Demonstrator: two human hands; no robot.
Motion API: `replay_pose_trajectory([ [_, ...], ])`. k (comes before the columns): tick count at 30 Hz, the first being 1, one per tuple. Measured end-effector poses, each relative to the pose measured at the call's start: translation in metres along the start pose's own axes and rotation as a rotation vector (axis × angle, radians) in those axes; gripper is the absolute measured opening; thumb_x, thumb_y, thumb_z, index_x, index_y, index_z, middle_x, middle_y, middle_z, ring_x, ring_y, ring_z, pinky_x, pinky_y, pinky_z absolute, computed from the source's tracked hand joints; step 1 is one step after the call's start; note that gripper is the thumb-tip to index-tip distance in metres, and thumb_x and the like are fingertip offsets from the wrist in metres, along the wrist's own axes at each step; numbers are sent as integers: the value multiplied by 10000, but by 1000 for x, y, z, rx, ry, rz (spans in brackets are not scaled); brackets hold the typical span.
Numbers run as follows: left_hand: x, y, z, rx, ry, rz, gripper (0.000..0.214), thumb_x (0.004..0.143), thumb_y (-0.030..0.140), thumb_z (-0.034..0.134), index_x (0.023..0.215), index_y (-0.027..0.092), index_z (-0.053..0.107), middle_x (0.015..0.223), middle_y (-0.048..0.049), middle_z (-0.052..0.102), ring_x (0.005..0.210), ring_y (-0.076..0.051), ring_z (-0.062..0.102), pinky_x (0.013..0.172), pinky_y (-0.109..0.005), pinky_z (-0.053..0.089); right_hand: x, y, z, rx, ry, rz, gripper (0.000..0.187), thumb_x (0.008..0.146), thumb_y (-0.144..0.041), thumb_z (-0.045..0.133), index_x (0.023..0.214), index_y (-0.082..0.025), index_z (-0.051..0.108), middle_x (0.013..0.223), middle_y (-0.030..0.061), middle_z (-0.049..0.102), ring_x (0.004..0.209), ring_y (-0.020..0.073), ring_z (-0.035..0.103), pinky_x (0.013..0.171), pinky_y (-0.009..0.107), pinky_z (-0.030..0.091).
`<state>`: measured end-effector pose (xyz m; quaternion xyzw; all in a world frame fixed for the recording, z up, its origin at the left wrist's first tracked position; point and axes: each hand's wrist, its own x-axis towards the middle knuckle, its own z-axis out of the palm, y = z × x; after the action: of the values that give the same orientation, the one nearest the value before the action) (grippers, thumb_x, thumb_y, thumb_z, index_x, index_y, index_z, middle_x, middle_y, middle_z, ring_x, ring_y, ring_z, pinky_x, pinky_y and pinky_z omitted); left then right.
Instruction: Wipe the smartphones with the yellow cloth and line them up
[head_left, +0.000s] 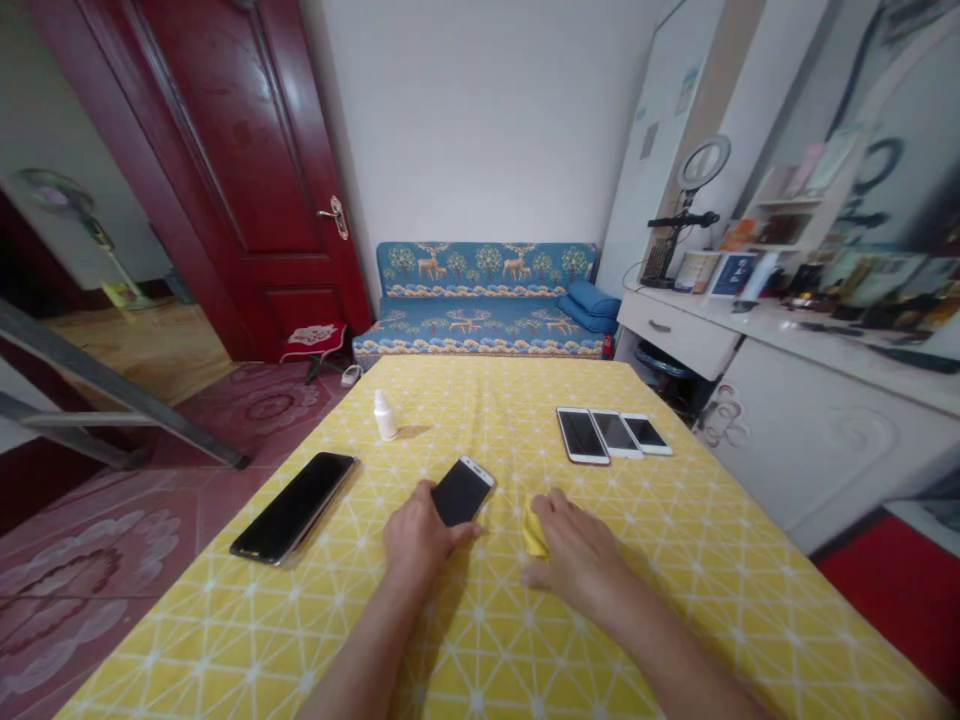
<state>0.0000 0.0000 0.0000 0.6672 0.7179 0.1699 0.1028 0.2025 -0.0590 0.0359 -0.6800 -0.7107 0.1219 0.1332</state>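
On yellow tablecloth (480, 650), our left hand (417, 532) grips one phone (459, 494), our right hand (576, 548) a cloth (533, 534); three aligned phones (616, 434) lie right of it; we seem midway.

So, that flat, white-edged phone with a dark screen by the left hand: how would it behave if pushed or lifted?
The flat, white-edged phone with a dark screen looks like a thin, rigid slab, so it's probably stiff. Lying flat, it would likely slide rather than roll or tip. Its smooth-looking front may be slippery and fragile.
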Motion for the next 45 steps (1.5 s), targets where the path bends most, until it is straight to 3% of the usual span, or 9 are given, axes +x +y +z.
replay_pose_trajectory([
  [4, 2, -10, 1, -388, -73, 21, 531, 581, 469, 773, 972, 186, 552, 925, -109, 712, 871, -284, 677, 709, -338, 479, 18, 21, 27, 85, 159, 46, 143, 766, -114, 588, 876, -202, 614, 946, 67, 638, 816, 195, 618, 708, 286, 410],
  [8, -3, -8, 4, -1062, -365, -83, 482, 520, 396, 830, 843, 183, 542, 759, -35, 698, 681, -214, 672, 620, -307, 508, 33, 34, 49, 457, 438, 110, 68, 746, -154, 570, 704, -201, 594, 754, 39, 639, 734, 196, 594, 676, 280, 390],
  [14, -10, 21, 11, -1712, -559, -222, 350, 698, 289, 777, 968, 142, 610, 852, -56, 719, 747, -170, 686, 682, -257, 525, 46, 46, 59, 709, 610, 175, 260, 815, -401, 490, 791, -172, 611, 728, 45, 664, 667, 196, 598, 601, 282, 447],
  [19, -1, 35, 22, -1970, -734, -247, 387, 855, 256, 600, 1186, 66, 540, 1105, -193, 681, 980, -276, 676, 874, -380, 515, 45, 48, 57, 863, 695, 155, 319, 825, -432, 530, 940, -152, 633, 828, 75, 691, 710, 208, 621, 621, 303, 481],
  [24, 6, 35, 29, -2073, -1041, -185, 506, 917, 423, 466, 1252, 48, 520, 1195, -213, 640, 1141, -341, 586, 977, -519, 427, 42, 38, 53, 759, 791, -61, 179, 861, -314, 551, 942, -180, 638, 939, 76, 668, 857, 209, 620, 729, 318, 486],
  [27, 7, 32, 33, -2121, -1109, -124, 443, 921, 424, 461, 1180, 89, 590, 1178, -167, 659, 1117, -335, 595, 973, -549, 410, 35, 28, 53, 678, 694, -273, 135, 877, -212, 529, 944, -200, 646, 945, 62, 645, 899, 194, 608, 785, 319, 482],
  [34, 3, 31, 33, -2129, -1096, -183, 396, 898, 373, 521, 1062, 36, 648, 976, -143, 714, 819, -190, 671, 723, -276, 515, 13, 1, 47, 428, 414, -626, 228, 872, -123, 526, 972, -247, 689, 862, 35, 617, 847, 188, 572, 795, 351, 456],
  [41, -8, 33, 31, -1900, -1145, -174, 506, 933, 490, 399, 1088, 80, 653, 990, -160, 712, 869, -271, 684, 730, -473, 566, 27, 17, 50, 512, 583, -450, 244, 922, -187, 495, 1065, -227, 689, 840, 43, 587, 789, 168, 575, 697, 299, 477],
  [45, -13, 35, 31, -1765, -1230, -61, 541, 932, 510, 372, 1164, 85, 614, 1061, -201, 681, 912, -294, 679, 636, -440, 591, 36, 30, 48, 613, 737, -271, 247, 927, -216, 492, 1068, -206, 694, 859, 48, 590, 800, 168, 589, 709, 297, 489],
])
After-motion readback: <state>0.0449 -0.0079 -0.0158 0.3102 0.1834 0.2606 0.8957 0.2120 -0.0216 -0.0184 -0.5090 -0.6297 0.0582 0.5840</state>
